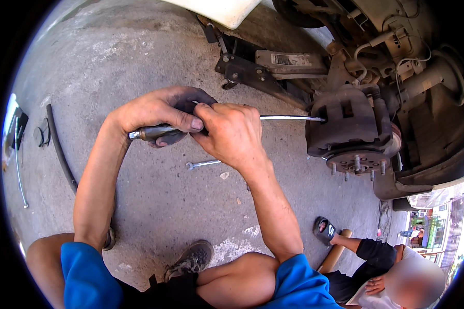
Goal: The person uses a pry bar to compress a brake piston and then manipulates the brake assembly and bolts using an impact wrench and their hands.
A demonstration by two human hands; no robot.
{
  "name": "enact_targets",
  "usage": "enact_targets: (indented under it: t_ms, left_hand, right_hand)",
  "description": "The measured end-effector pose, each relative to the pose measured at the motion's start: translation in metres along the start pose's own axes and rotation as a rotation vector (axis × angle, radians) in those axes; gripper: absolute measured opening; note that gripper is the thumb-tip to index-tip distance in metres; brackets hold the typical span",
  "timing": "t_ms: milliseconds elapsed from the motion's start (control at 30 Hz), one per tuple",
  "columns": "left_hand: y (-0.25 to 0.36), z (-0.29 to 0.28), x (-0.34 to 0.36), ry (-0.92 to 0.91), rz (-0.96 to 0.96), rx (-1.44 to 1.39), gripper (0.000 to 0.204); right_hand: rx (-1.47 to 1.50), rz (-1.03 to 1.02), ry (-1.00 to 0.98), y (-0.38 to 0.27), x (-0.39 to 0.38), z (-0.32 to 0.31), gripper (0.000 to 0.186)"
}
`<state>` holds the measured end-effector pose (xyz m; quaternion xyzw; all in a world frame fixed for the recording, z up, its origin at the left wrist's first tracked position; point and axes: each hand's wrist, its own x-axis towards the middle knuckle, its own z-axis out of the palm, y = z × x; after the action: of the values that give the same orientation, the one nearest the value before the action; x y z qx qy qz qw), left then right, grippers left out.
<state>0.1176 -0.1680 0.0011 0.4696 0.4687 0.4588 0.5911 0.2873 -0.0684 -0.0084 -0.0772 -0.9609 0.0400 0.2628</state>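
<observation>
A long screwdriver point(288, 118) lies level in both my hands, its bright shaft running right to the brake caliper point(348, 123). My left hand point(152, 109) is closed around its dark handle, the capped end showing below the wrist. My right hand point(234, 131) is closed farther along, where handle and shaft are partly hidden by the fingers. The shaft's far end meets an opening in the caliper's near side; how deep it sits I cannot tell. Below the caliper, the rusty wheel hub point(357, 162) shows its bare studs. Dark grime covers my left fingers.
A floor jack point(258, 69) reaches under the raised car beyond the caliper. On the concrete lie a wrench point(203, 164), a black hose point(62, 149) and a thin metal rod point(19, 165). A person point(361, 275) sits at lower right beside a brown tube point(336, 250).
</observation>
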Motion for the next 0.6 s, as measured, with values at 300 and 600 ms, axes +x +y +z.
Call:
enact_targets:
  t_ms: [300,600]
  left_hand:
    - [-0.013,-0.005,0.006,0.025,0.076,0.052,0.051]
    - [-0.011,-0.006,0.002,0.075,-0.033,0.083,0.074]
  right_hand:
    - [0.015,0.014,-0.005,-0.001,-0.001,-0.004,0.027]
    - [0.02,0.007,-0.007,-0.001,-0.002,-0.003,0.026]
